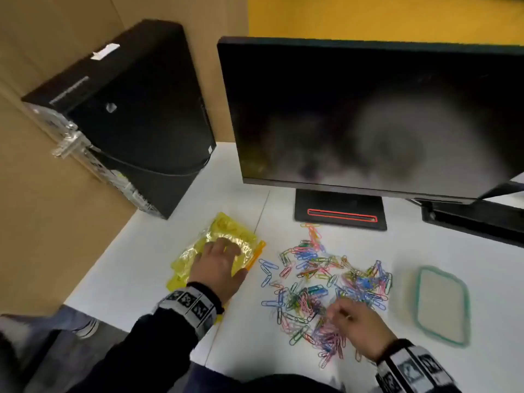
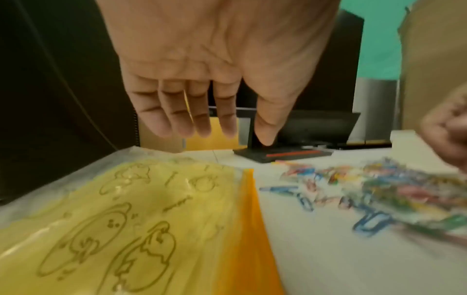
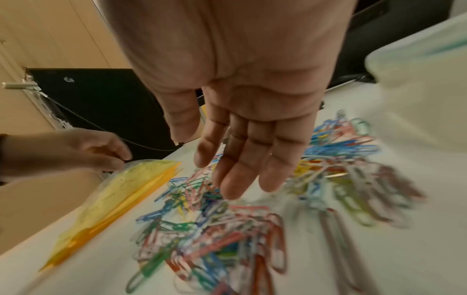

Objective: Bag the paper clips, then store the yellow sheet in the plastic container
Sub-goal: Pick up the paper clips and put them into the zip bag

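Several coloured paper clips [image 1: 312,279] [image 2: 379,189] [image 3: 215,239] lie scattered in a loose pile on the white table. Left of them lies a yellow plastic bag [image 1: 226,231] [image 2: 126,229] [image 3: 118,191] with drawings on it and an orange zip strip along its right edge. My left hand [image 1: 218,259] [image 2: 202,111] [image 3: 88,153] is over the bag with straight fingers, holding nothing. My right hand [image 1: 348,316] [image 3: 240,159] [image 2: 447,135] hovers over the near part of the pile, fingers pointing down and empty. A plastic container [image 1: 418,296] [image 3: 417,89] with a green rim stands right of the clips.
A dark monitor [image 1: 368,114] on a black stand [image 1: 340,214] rises right behind the clips. A black computer tower [image 1: 136,114] stands at the back left against a cardboard wall [image 1: 42,194]. The table edge [image 1: 93,273] runs close to the left of the bag.
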Motion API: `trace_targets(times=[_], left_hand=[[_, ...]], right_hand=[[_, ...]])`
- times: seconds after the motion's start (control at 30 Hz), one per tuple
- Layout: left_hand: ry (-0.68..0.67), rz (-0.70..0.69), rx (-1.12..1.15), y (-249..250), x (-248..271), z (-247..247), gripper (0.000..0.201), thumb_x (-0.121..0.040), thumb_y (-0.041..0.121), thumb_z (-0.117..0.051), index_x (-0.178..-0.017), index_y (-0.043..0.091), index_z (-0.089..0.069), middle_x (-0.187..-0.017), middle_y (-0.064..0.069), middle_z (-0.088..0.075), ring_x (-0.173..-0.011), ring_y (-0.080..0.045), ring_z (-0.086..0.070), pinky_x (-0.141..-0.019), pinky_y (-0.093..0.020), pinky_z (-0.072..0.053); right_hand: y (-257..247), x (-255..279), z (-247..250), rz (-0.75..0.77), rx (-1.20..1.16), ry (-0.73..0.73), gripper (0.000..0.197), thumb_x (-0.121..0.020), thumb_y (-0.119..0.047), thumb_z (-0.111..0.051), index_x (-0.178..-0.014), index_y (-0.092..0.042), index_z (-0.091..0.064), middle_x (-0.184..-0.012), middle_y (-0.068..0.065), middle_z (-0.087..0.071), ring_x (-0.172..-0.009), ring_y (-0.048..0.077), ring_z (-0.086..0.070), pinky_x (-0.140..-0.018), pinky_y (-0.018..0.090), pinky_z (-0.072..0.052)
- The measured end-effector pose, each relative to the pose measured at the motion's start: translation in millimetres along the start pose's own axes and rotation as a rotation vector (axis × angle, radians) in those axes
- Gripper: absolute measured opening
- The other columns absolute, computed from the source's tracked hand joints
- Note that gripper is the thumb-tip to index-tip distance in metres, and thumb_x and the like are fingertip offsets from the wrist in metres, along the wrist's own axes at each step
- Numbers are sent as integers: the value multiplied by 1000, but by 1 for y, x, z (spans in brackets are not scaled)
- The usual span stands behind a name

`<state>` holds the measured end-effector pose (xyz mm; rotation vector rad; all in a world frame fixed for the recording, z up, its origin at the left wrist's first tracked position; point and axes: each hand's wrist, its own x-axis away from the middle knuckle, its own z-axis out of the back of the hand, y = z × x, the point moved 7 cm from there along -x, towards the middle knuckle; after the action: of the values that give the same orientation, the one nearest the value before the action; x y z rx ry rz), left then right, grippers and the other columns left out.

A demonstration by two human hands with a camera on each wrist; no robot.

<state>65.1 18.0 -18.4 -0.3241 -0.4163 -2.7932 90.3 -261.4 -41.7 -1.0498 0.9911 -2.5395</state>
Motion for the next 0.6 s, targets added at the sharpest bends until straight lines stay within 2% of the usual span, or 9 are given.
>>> trace_targets(times=[0.07, 0.1, 0.17, 0.23, 0.3, 0.4, 0.5, 0.6], left_hand=[[-86, 40, -101, 0, -15, -8, 63, -78, 52, -59, -131, 25, -39, -143, 1, -31, -130, -25, -32, -100, -42, -42], [-147, 60, -124, -1, -21, -14, 70, -77, 52, -61, -135, 23, -34, -145, 0, -28, -131, -26, -31, -99, -43, -43], [-224, 83, -114, -2, -29, -22, 71, -78, 47, -62, -136, 19, -32, -143, -4, -31, -128, -28, -35, -93, -40, -47], [-265, 86, -118, -10, -31, -36, 62, -80, 43, -59, -131, 17, -38, -135, -6, -40, -121, -28, -43, -88, -38, -48], [-272, 87, -110, -16, -35, -39, 52, -82, 43, -55, -126, 16, -47, -129, -6, -45, -115, -27, -50, -88, -36, -48], [-248, 86, -51, -17, -39, -31, 31, -86, 34, -49, -105, 15, -63, -117, -7, -55, -102, -26, -58, -83, -32, -50], [-148, 87, 85, -7, -35, -10, 20, -84, 25, -49, -90, 13, -64, -101, -8, -65, -90, -29, -61, -76, -34, -52], [-42, -83, 251, 41, -22, 17, 11, -84, 23, -55, -84, 13, -59, -89, -7, -67, -79, -30, -60, -69, -39, -51]], right_hand=[[-8, -12, -5, -6, -17, -52, 16, -91, -21, -52, -76, -24, -57, -79, -4, -63, -76, 14, -60, -72, 28, -50], [-13, -17, -6, -9, -23, -74, 15, -91, -22, -52, -78, -24, -58, -81, -3, -63, -77, 16, -61, -73, 30, -52], [-20, -24, -3, -9, -21, -77, 13, -90, -24, -53, -79, -24, -58, -84, 0, -65, -79, 18, -62, -78, 36, -54], [-16, -27, 1, -15, -13, -45, 13, -89, -25, -54, -77, -26, -59, -84, -2, -67, -79, 18, -63, -80, 37, -54], [-12, -28, 6, -11, -36, -19, 17, -89, -23, -56, -73, -28, -59, -79, -6, -65, -76, 14, -61, -78, 36, -54], [-4, -25, 9, -23, -63, -2, 27, -88, -16, -58, -66, -32, -56, -70, -10, -61, -70, 10, -58, -77, 37, -53], [-9, -22, 15, -32, -78, 29, 28, -88, -14, -57, -66, -31, -57, -73, -7, -63, -71, 13, -60, -79, 38, -53], [-36, -25, 21, 19, -124, 41, 20, -89, -23, -57, -70, -29, -59, -83, -7, -67, -76, 15, -64, -78, 34, -52]])
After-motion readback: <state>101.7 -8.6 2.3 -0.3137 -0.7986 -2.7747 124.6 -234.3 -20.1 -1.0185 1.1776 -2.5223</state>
